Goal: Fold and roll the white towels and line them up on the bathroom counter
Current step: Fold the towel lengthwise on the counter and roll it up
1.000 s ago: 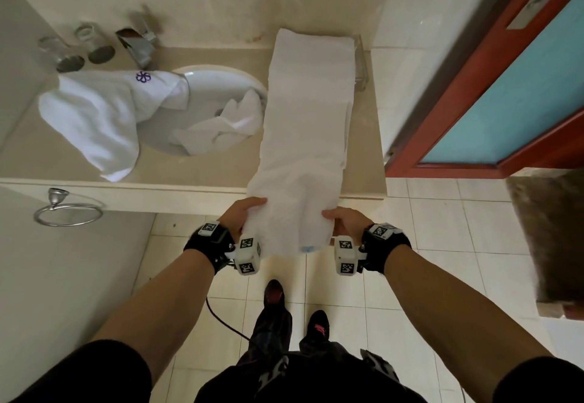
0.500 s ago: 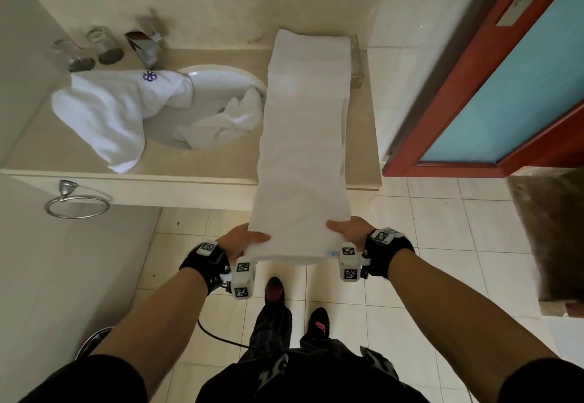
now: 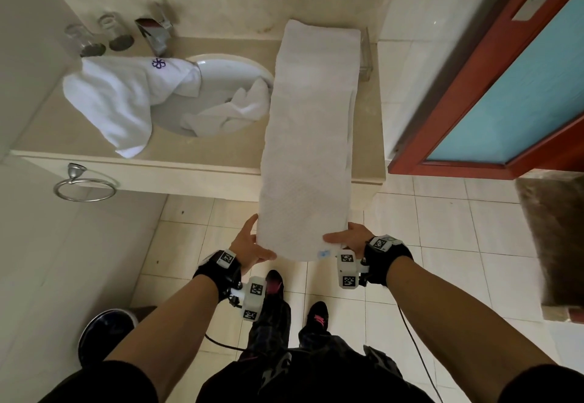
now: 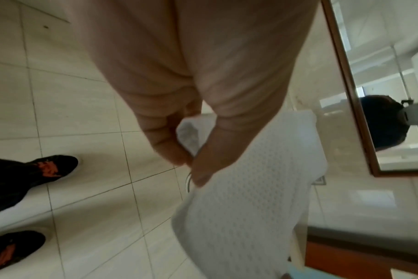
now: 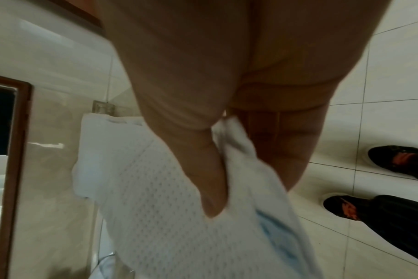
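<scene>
Soft, dim daylight throughout; wide-angle edges bend, and both wrist views are motion-blurred.

No legible text or numbers.

head: high, facing down | wrists: close, along palms | shared: towel (image 3: 308,149)

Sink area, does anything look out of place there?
Yes. A crumpled white towel lies inside the sink basin, and a logo towel drapes unfolded over its rim onto the counter, neither rolled nor lined up.
</scene>
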A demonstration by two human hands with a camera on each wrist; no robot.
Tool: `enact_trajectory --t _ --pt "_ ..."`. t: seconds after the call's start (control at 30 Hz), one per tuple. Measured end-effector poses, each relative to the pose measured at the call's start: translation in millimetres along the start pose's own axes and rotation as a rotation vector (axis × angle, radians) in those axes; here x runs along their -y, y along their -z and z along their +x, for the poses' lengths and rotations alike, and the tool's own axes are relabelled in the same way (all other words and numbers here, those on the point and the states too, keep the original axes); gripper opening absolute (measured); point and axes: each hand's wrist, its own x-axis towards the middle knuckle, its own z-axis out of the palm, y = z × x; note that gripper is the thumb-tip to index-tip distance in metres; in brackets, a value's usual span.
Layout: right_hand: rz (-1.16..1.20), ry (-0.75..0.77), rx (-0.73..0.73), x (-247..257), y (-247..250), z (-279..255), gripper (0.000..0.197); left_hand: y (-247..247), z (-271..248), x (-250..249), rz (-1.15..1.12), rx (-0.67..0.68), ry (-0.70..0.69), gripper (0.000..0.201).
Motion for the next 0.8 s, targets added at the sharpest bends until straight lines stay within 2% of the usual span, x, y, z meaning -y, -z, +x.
enact_trajectory --t 0.03,0.1,0.17,0.33,0.43,0.57,0.63,0.67,0.8 --pt "0.001 0.001 -0.006 0.9 -1.2 -6.1 0.048 -1.2 2.0 4.2 0.032 -0.059 -0.028 0.109" --pt "-0.015 0.011 -0.024 1.7 0.3 -13.4 0.034 -1.3 5.7 12.0 0.084 -0.178 -0.068 0.098" --pt "-0.039 0.018 -0.033 0.4 3.5 -10.9 0.037 0.6 7.1 17.1 0.154 -0.240 -0.092 0.092" --pt "-0.063 0.012 -0.022 0.5 7.0 -7.2 0.036 -1.2 8.5 20.6 0.198 -0.237 -0.135 0.088" --pt "-0.070 0.015 -0.001 -1.9 9.6 -2.3 0.024 -2.9 8.8 22.8 0.048 -0.241 -0.135 0.075" --pt "-0.084 0.036 0.008 -1.8 12.4 -8.4 0.020 -4.3 9.2 27.3 -0.175 -0.227 -0.098 0.055" --pt "-0.051 0.038 0.025 -3.2 14.3 -8.4 0.017 -5.9 10.6 29.1 -0.152 -0.274 -0.082 0.052" --pt "-0.037 0.035 0.025 -2.9 14.6 -10.6 0.020 -7.1 11.3 29.7 -0.086 -0.312 -0.086 0.049" --pt "-0.013 0.039 0.000 -8.3 16.2 -1.4 0.053 -9.1 9.8 32.3 0.247 -0.502 -0.150 0.032"
